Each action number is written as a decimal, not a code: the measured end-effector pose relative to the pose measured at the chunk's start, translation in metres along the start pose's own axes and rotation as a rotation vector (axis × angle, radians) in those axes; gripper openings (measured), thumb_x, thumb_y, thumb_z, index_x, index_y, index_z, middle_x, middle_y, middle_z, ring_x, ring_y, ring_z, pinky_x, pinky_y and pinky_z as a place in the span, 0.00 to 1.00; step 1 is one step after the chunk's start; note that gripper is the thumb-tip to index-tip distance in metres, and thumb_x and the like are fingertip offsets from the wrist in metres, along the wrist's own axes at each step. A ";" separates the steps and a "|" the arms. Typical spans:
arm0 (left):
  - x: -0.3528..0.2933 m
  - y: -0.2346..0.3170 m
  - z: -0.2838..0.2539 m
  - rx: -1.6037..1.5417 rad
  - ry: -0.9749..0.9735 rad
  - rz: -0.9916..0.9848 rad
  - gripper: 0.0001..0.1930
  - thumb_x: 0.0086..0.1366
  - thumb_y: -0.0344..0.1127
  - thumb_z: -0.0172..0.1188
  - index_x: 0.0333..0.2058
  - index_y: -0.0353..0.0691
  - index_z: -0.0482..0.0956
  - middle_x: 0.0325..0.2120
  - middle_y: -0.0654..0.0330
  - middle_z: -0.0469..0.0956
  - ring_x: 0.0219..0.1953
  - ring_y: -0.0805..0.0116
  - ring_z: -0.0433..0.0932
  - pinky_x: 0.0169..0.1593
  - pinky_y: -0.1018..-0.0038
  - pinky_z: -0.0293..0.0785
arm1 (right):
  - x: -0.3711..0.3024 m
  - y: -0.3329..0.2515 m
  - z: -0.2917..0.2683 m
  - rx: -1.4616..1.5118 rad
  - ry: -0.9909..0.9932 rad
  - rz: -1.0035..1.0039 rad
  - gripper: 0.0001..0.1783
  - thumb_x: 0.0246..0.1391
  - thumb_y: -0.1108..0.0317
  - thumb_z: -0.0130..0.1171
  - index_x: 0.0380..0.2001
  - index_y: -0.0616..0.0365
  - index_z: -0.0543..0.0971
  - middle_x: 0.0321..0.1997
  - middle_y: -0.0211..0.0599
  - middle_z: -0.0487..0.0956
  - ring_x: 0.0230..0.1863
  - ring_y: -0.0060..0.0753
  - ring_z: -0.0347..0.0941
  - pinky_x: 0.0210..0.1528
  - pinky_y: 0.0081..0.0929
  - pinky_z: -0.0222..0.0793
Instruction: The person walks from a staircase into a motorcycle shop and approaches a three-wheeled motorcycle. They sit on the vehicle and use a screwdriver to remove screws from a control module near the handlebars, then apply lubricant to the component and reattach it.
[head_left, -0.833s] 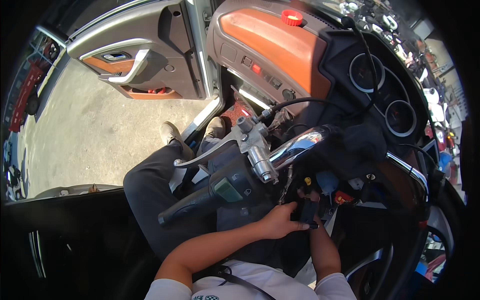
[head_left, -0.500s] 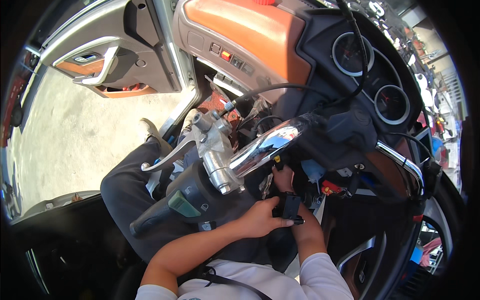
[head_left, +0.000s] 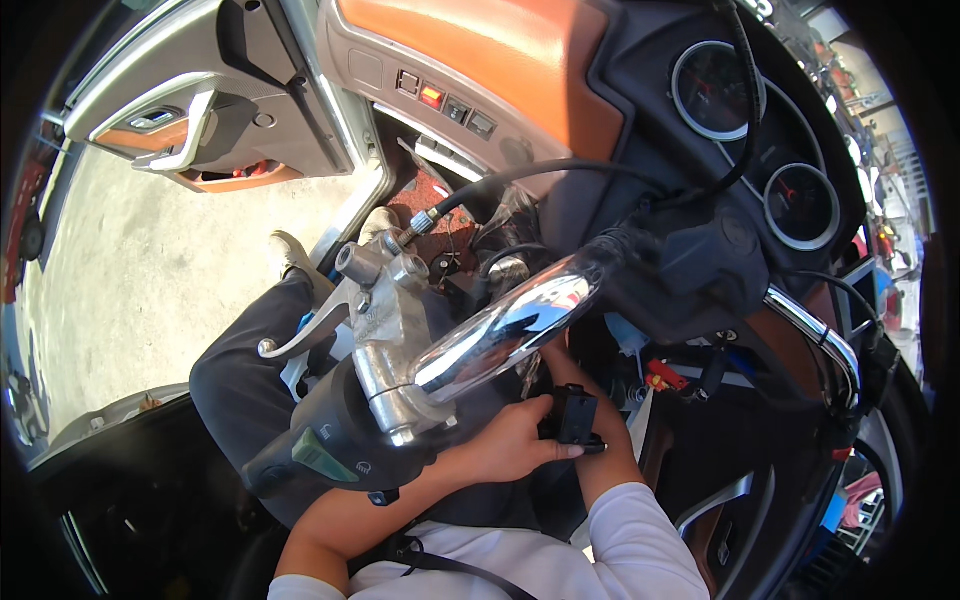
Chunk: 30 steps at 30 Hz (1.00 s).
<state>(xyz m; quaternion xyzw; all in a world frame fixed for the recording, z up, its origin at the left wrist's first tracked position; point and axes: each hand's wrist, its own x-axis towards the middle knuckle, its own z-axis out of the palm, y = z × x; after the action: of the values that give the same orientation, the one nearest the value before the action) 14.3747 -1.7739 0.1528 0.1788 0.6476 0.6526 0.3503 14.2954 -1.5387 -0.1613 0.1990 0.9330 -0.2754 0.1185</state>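
My left hand [head_left: 515, 438] reaches across my lap. Its thumb and fingers are closed on a small black box-shaped device [head_left: 575, 415], which lies against my right forearm. My right hand [head_left: 557, 347] is mostly hidden behind the chrome handlebar [head_left: 520, 325], so its fingers do not show. Just above my left forearm is the black handlebar grip [head_left: 268, 468], with a green switch [head_left: 325, 457] on its housing. Beside that, a silver lever bracket [head_left: 385, 340] carries a brake lever [head_left: 305, 330] and a black cable [head_left: 540, 168].
Two round gauges [head_left: 718, 90] sit in the dark dashboard right of an orange and grey panel [head_left: 470, 45] with several switches. An open door [head_left: 260, 100] stands at the upper left, over pale ground [head_left: 150, 270]. A red-and-yellow item [head_left: 663, 376] lies right of the handlebar.
The handlebar and lever appear shifted left and lower in the view. My right hand, visible before, is now largely covered by the handlebar. My left hand keeps hold of the black device.
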 end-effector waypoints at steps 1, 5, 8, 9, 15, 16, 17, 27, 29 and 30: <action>0.001 0.001 0.000 0.012 -0.011 -0.021 0.30 0.60 0.50 0.77 0.44 0.27 0.77 0.35 0.40 0.81 0.37 0.48 0.82 0.42 0.59 0.76 | -0.003 -0.004 -0.003 -0.030 0.001 0.010 0.23 0.55 0.60 0.70 0.51 0.61 0.84 0.49 0.60 0.84 0.53 0.63 0.81 0.56 0.54 0.78; 0.000 0.009 -0.007 0.047 -0.018 -0.085 0.29 0.60 0.44 0.79 0.49 0.27 0.78 0.37 0.45 0.84 0.38 0.64 0.85 0.44 0.66 0.80 | -0.027 -0.031 -0.031 0.063 0.029 -0.038 0.22 0.49 0.57 0.67 0.41 0.65 0.86 0.41 0.60 0.85 0.46 0.60 0.84 0.50 0.53 0.78; -0.001 0.015 -0.008 0.020 0.016 -0.066 0.29 0.59 0.44 0.79 0.47 0.26 0.77 0.34 0.46 0.83 0.35 0.67 0.82 0.40 0.66 0.79 | -0.061 -0.043 -0.071 0.072 0.067 -0.003 0.22 0.48 0.56 0.70 0.36 0.67 0.85 0.35 0.57 0.86 0.37 0.55 0.85 0.44 0.49 0.79; -0.001 0.012 -0.006 0.051 0.016 -0.071 0.29 0.58 0.44 0.80 0.47 0.26 0.77 0.32 0.46 0.82 0.34 0.69 0.80 0.39 0.66 0.78 | -0.071 -0.039 -0.083 0.206 0.047 -0.009 0.18 0.50 0.60 0.70 0.36 0.65 0.85 0.31 0.49 0.84 0.32 0.46 0.82 0.38 0.43 0.76; 0.000 -0.001 0.001 -0.001 0.020 -0.043 0.32 0.58 0.49 0.79 0.48 0.25 0.78 0.39 0.38 0.84 0.43 0.48 0.86 0.48 0.61 0.79 | -0.163 -0.039 -0.184 0.903 -0.031 0.086 0.06 0.53 0.73 0.69 0.35 0.60 0.84 0.24 0.26 0.79 0.24 0.17 0.73 0.28 0.22 0.67; 0.001 -0.002 0.003 0.017 0.004 -0.055 0.33 0.58 0.49 0.79 0.48 0.25 0.78 0.38 0.38 0.84 0.43 0.48 0.86 0.48 0.61 0.79 | -0.180 -0.038 -0.198 0.945 -0.009 0.108 0.06 0.53 0.75 0.68 0.35 0.59 0.83 0.24 0.24 0.78 0.24 0.15 0.72 0.28 0.20 0.66; 0.001 -0.003 0.002 0.035 -0.001 -0.070 0.34 0.58 0.50 0.80 0.48 0.24 0.78 0.38 0.38 0.84 0.43 0.49 0.86 0.47 0.61 0.79 | -0.194 -0.040 -0.207 0.987 0.002 0.126 0.07 0.54 0.77 0.68 0.36 0.58 0.83 0.24 0.21 0.77 0.24 0.13 0.70 0.27 0.18 0.64; -0.005 -0.004 0.002 0.104 0.033 -0.005 0.34 0.55 0.52 0.81 0.43 0.25 0.78 0.32 0.41 0.83 0.37 0.53 0.86 0.42 0.61 0.79 | -0.262 -0.113 -0.267 0.802 0.204 -0.279 0.08 0.54 0.78 0.70 0.38 0.62 0.83 0.35 0.27 0.81 0.36 0.18 0.75 0.41 0.23 0.72; -0.006 -0.005 0.002 0.075 0.031 0.005 0.34 0.55 0.53 0.81 0.41 0.25 0.78 0.31 0.40 0.83 0.36 0.52 0.85 0.42 0.60 0.79 | -0.257 -0.131 -0.270 0.800 0.171 -0.373 0.07 0.53 0.77 0.71 0.36 0.63 0.84 0.37 0.29 0.81 0.39 0.20 0.75 0.43 0.24 0.71; -0.006 -0.004 0.002 0.061 0.031 0.010 0.34 0.55 0.53 0.81 0.40 0.25 0.77 0.31 0.40 0.83 0.36 0.51 0.85 0.41 0.60 0.79 | -0.253 -0.136 -0.270 0.794 0.146 -0.392 0.07 0.52 0.77 0.71 0.35 0.63 0.84 0.36 0.30 0.81 0.38 0.21 0.75 0.43 0.24 0.71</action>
<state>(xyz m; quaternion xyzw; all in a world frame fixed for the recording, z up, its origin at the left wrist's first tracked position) 14.3812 -1.7771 0.1501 0.1826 0.6717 0.6371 0.3311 14.4320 -1.5693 0.2074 0.0675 0.7810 -0.6147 -0.0875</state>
